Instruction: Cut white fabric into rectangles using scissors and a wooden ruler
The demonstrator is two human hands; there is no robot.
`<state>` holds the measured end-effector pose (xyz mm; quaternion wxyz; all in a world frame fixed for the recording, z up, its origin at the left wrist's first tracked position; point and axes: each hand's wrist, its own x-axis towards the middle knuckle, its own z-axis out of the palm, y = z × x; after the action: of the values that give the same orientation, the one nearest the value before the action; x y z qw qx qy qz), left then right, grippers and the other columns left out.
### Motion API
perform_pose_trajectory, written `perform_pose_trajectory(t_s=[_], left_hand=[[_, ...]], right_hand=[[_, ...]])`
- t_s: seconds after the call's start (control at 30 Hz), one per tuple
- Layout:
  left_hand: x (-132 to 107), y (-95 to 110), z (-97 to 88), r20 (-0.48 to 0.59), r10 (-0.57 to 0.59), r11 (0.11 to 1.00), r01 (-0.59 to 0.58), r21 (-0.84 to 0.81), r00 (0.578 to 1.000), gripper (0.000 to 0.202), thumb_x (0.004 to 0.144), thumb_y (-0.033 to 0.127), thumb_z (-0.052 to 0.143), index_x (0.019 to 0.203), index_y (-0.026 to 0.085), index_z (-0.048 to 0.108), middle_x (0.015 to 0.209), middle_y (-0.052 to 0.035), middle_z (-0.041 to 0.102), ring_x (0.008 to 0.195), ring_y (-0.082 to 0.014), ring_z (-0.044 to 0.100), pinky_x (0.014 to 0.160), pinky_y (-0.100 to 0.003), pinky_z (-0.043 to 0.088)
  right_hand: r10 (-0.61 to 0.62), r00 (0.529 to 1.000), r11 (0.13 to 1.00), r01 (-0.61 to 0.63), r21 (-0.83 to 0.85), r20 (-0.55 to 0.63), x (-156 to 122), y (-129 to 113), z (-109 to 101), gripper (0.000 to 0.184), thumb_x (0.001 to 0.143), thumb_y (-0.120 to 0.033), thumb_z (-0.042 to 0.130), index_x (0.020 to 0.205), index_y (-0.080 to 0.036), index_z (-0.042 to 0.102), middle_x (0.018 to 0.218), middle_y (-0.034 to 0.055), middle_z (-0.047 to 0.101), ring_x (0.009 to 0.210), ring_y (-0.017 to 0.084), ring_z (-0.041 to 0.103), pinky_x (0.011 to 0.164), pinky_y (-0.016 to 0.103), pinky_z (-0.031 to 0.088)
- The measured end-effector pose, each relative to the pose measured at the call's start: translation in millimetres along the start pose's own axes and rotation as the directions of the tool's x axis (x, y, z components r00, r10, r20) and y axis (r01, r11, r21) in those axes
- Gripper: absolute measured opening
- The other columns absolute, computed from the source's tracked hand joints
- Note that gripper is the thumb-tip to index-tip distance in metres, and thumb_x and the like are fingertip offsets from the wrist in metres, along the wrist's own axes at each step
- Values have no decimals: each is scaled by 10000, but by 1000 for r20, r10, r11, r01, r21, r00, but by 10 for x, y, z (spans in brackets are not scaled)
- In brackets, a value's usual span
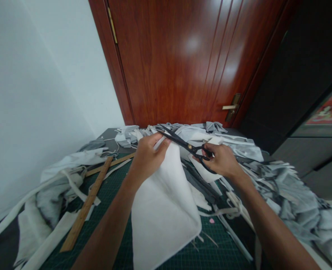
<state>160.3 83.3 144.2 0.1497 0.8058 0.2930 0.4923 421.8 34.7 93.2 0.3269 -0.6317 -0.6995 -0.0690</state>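
Observation:
My left hand [151, 155] pinches the top edge of a piece of white cloth [166, 210], which hangs down and spreads over the green cutting mat [112, 210]. Black scissors [190, 146] are gripped in my right hand [221, 159], with fingers and thumb through the handle loops. Their blades stand slightly apart and point up and left, right at the fingertips of my left hand. Whether the blades touch the cloth's edge, I cannot tell. The lower right corner of the cloth is rounded, with loose threads [204, 240] beside it.
Two wooden rulers lie on the left, the nearer ruler [87, 204] slanting across the mat. Grey and white cloth scraps [290, 195] heap up on the right, with more scraps [50, 198] on the left and along the back. Behind stands a reddish wooden door [171, 63].

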Motion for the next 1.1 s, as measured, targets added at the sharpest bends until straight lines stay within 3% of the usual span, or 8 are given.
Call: perform_pose_trajectory(t_s=[0.27, 0.57, 1.1], left_hand=[[-3, -1, 14, 2, -25, 1000, 25, -9, 1000, 242, 984, 288, 574, 900, 170, 768, 934, -56, 818, 872, -235, 751, 780, -312, 533], [10, -24, 16, 10, -23, 999, 23, 28, 1000, 262, 982, 306, 564, 805, 174, 704, 801, -30, 761, 755, -204, 695, 682, -292, 471], [-1, 6, 6, 30, -64, 998, 64, 12, 997, 265, 990, 326, 561, 831, 188, 721, 867, -31, 782, 779, -203, 682, 628, -273, 469]], right_hand=[[-39, 999, 999, 39, 13, 9, 2, 7, 8, 405, 849, -593, 637, 668, -244, 536, 573, 5, 565, 548, 172, 489, 591, 300, 279], [-48, 999, 997, 47, 56, 22, 5, 3, 11, 487, 856, -658, 633, 631, -236, 543, 537, -3, 534, 541, 161, 480, 583, 290, 292], [-43, 998, 998, 41, 56, 38, 8, -9, -8, 494, 867, -661, 622, 629, -234, 554, 522, -5, 525, 530, 155, 471, 579, 285, 296]])
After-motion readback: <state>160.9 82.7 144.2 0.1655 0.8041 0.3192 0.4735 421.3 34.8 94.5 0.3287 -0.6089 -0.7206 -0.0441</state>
